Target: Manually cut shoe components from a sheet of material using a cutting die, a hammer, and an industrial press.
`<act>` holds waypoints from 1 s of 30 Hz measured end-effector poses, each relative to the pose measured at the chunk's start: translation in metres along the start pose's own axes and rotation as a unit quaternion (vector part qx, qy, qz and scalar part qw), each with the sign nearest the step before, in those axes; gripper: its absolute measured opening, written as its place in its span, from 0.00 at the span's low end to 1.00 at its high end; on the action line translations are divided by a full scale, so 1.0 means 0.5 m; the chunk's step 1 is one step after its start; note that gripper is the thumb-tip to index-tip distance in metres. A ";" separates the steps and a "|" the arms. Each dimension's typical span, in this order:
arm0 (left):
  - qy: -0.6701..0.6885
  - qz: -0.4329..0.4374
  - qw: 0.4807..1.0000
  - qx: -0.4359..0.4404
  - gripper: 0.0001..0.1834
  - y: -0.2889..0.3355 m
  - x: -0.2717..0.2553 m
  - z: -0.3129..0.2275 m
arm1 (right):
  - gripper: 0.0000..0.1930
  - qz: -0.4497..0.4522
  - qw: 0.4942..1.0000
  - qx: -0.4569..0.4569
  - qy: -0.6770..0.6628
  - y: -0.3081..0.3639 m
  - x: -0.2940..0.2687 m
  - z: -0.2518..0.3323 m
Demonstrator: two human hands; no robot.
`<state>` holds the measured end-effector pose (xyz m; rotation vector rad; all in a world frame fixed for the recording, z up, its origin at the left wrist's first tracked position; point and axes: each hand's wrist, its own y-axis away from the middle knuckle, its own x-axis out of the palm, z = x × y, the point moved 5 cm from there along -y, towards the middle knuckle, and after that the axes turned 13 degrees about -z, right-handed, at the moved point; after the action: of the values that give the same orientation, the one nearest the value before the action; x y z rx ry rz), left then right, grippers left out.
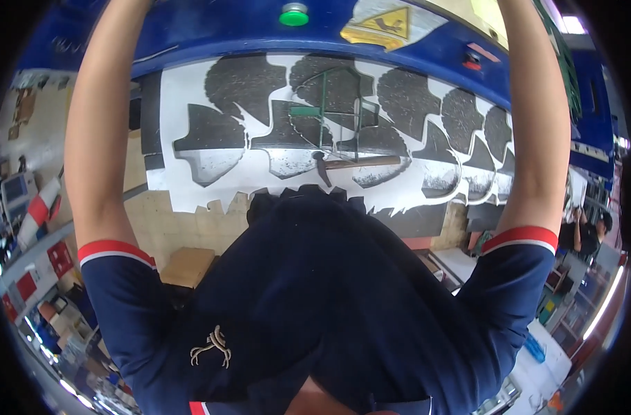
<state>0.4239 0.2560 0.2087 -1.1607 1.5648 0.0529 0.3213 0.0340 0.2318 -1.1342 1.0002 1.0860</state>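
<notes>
Both my forearms reach up past the upper edge of the picture, so neither my left hand nor my right hand is visible, and what they hold or touch is hidden. Between the arms lies a white sheet [260, 178] with several large cut-out holes, some with toothed edges. Dark surface and a shiny grey strip show through the holes. A green metal frame [358, 135] of thin bars rests on the sheet near its middle. Just below the frame lies a hammer [364, 163], its wooden handle pointing right and its dark head to the left.
Beyond the sheet runs a blue machine beam [219, 48] with a green button [293, 15], a yellow warning sign [381, 26] and a red button [472, 61]. A cardboard box [187, 266] sits below left. Another person [590, 232] is far right.
</notes>
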 end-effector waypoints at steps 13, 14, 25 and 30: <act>0.108 0.012 0.994 -0.016 0.28 0.023 -0.004 -0.027 | 0.44 -0.252 0.966 -0.052 0.001 0.041 0.015 -0.019; 0.179 0.039 0.978 -0.098 0.28 0.044 -0.004 -0.001 | 0.43 -0.299 0.951 -0.065 -0.043 0.104 0.021 0.002; 0.411 -0.150 0.829 -0.347 0.07 0.659 0.212 0.131 | 0.19 -0.099 0.986 0.067 -0.120 0.559 0.531 0.067; 0.446 0.105 0.779 -0.427 0.09 0.817 0.334 0.058 | 0.12 -0.049 0.999 0.010 -0.002 0.517 0.635 0.066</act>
<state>0.1865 0.3775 -0.1442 -1.8576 2.6692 0.4627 0.1307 0.1322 -0.1185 -1.1519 0.9400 0.9973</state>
